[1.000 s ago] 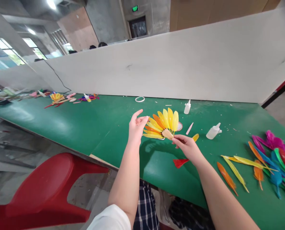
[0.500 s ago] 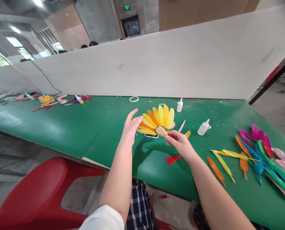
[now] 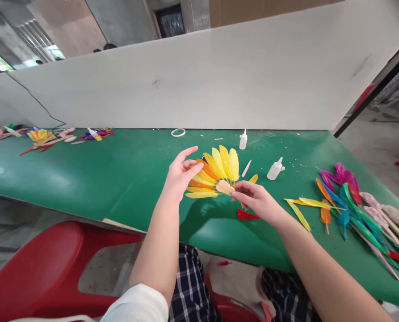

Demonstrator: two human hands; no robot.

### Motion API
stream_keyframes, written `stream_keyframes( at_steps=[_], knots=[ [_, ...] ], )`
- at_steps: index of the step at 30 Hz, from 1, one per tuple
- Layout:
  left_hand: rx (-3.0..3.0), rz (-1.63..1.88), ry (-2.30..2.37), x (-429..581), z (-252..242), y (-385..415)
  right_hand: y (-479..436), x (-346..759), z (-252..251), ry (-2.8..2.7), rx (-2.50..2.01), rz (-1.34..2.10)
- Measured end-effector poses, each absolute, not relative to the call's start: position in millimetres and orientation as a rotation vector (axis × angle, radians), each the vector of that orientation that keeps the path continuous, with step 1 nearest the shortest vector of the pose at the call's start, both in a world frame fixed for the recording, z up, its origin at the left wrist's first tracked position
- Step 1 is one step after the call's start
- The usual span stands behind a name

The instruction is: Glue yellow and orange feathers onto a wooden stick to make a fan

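A fan of yellow and orange feathers (image 3: 223,162) is held up over the green table, spread from a small pale wooden piece (image 3: 224,187). My right hand (image 3: 253,199) pinches that wooden base between thumb and fingers. At the fan's left side, my left hand (image 3: 182,172) has its thumb and a curled finger at an orange feather's tip, its index finger stretched out above. Below the right hand a red tassel-like piece (image 3: 248,215) shows. Partly behind that hand lies a loose yellow feather (image 3: 254,178).
Two white squeeze bottles (image 3: 275,169) and a pink stick (image 3: 246,168) stand or lie beyond my right hand. Coloured feathers (image 3: 348,201) and sticks cover the table's right end. A white ring (image 3: 178,132) lies near the partition (image 3: 239,80). A red stool (image 3: 48,259) is at left.
My view has shifted, so the table's items appear further left. The fan has turned slightly in my right hand; my left thumb now overlaps an orange feather at its edge.
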State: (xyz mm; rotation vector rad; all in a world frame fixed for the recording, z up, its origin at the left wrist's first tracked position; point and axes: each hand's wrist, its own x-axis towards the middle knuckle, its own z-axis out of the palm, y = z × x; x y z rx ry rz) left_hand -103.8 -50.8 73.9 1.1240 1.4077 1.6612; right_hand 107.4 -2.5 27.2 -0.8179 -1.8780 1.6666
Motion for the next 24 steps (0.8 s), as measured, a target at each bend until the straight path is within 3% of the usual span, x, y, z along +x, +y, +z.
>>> stream_keyframes(
  at_steps=[15,24],
  knots=[
    [1.370,1.613,1.606,-95,65,-49,1,114,16,-1.846,-0.894,1.620],
    [1.205,1.569,1.514,-91,65,-46,1,115,13,-1.892,-0.932,1.569]
  ],
)
